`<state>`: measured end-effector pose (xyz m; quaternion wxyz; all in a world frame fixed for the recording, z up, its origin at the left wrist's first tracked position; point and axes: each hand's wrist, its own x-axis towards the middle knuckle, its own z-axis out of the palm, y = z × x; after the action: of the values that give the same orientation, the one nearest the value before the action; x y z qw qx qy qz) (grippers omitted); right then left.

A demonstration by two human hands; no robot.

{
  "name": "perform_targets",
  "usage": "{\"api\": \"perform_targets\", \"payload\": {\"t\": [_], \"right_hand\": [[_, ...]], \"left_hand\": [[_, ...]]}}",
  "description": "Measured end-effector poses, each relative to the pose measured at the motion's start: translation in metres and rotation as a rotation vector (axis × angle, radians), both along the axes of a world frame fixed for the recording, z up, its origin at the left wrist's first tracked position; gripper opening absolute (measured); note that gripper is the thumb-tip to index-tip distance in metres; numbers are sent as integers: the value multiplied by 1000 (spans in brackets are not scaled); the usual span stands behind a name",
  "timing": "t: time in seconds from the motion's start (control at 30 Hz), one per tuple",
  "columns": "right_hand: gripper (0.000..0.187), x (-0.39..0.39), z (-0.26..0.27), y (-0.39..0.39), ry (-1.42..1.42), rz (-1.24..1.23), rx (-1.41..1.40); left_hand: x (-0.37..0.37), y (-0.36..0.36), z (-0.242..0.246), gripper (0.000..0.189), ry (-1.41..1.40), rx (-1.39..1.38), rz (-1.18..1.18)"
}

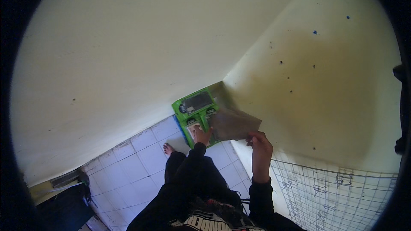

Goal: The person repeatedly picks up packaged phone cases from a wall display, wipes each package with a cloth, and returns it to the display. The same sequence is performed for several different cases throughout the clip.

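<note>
In the corner where two walls meet stands a bright green unit (202, 115) with dark panels and round dark labels on it. My left hand (201, 135) reaches down to its near left part, fingers spread over a pale pinkish flat piece (191, 127). Whether that piece is loose or part of the unit cannot be told. A thin brown sheet or flat bag (236, 123) hangs over the unit's right side, and my right hand (260, 141) pinches its near right edge. The sheet hides part of the unit beneath it.
Pale walls (128, 54) rise to the left and right. White floor tiles (131, 163) lie below, with my bare foot (168, 149) near the unit. A wire grid panel (334, 189) leans at lower right. Dark furniture (67, 208) stands at lower left.
</note>
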<state>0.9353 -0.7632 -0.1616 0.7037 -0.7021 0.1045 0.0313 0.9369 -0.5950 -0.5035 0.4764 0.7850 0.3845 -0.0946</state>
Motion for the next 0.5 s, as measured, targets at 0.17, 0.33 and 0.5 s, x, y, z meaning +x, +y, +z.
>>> {"api": "perform_targets", "payload": {"t": [0.17, 0.33, 0.5], "right_hand": [[14, -21, 15, -25, -48, -24, -171], [14, -40, 13, -31, 23, -7, -133], [13, -42, 27, -21, -6, 134, -68]], "left_hand": [[36, -47, -15, 111, 202, 260, 45], [22, -27, -20, 99, 36, 79, 74], [-2, 10, -11, 82, -104, 150, 58]]}}
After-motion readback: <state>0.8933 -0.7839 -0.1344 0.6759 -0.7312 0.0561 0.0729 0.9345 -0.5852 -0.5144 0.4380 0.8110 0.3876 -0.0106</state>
